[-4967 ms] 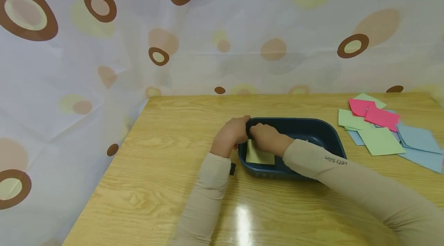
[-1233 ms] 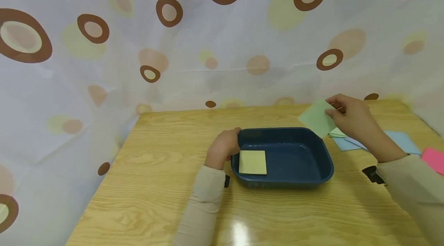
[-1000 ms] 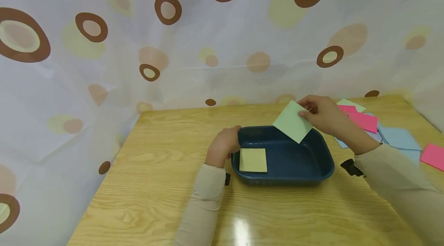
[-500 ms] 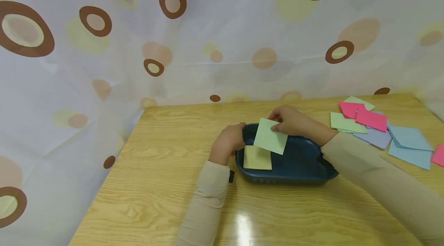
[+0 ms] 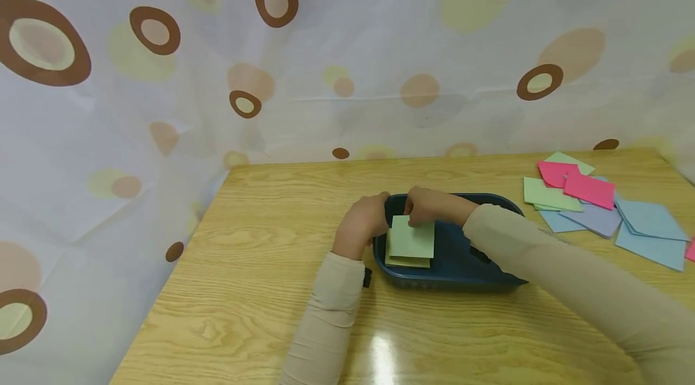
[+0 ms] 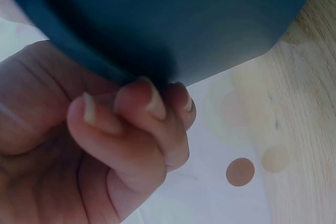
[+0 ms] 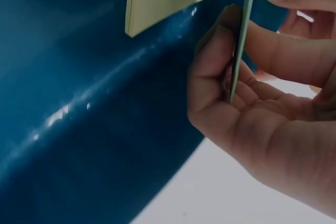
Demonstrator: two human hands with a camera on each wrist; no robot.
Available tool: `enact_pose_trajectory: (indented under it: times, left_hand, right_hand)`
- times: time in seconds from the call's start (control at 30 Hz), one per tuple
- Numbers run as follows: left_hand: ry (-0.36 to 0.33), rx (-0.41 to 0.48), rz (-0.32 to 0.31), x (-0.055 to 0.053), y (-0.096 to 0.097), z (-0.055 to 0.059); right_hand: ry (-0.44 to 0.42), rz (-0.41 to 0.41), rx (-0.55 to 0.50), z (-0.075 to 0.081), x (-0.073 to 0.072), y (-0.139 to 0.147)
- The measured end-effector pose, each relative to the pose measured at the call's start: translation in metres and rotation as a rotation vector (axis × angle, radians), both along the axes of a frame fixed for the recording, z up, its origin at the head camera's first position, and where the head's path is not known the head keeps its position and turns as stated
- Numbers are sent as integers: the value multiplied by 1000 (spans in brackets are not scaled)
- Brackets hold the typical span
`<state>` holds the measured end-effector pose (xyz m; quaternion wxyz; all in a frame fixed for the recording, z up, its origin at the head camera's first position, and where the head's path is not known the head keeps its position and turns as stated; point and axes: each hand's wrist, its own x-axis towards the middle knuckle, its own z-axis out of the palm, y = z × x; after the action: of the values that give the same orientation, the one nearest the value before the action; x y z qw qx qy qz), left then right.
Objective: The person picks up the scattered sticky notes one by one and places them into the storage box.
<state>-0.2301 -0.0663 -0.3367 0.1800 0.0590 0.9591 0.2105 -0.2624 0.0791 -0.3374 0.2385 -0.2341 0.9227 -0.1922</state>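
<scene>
Tray: a dark blue tray with rounded corners and raised walls, smooth and plastic-looking; light is thrown back along its inside in the right wrist view
Green sheet: a thin, flat pale green square, held inside the tray's left end; its edge is shown as a fine line in the right wrist view
Yellow stack: a square pale yellow stack, laid on the tray's floor and partly covered by the green sheet in the head view
Loose sheets: matt squares, heaped unevenly to the right of the tray; pink, green, lavender and blue are seen, some overlapped
Worktop: pale worktop, marked with wavy wood grain
Backdrop: white, lightly creased sheeting, printed with brown and beige ovals
Left hand: the tray's left end is gripped by the left hand, its fingertips curled against the wall
Right hand: the green sheet is pinched between thumb and bent fingers of the right hand
Sleeves: both forearms are covered by beige cloth, softly wrinkled
</scene>
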Motion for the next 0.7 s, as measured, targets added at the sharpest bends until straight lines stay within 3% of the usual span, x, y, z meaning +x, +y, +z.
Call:
enact_pose_trajectory:
  times: [0.3,0.53,0.7]
  left_hand:
    - [-4,-21,5,0,3,-1]
    - [15,-24,-10,-1,2,-2]
    - [15,-21,-15,-1,2,-2]
  right_hand:
    - [-95,-83,92,-11,-4,-13]
    - [-81,-41,97,-22,-7,-13]
    - [-58,-58,99,-27,-8,-14]
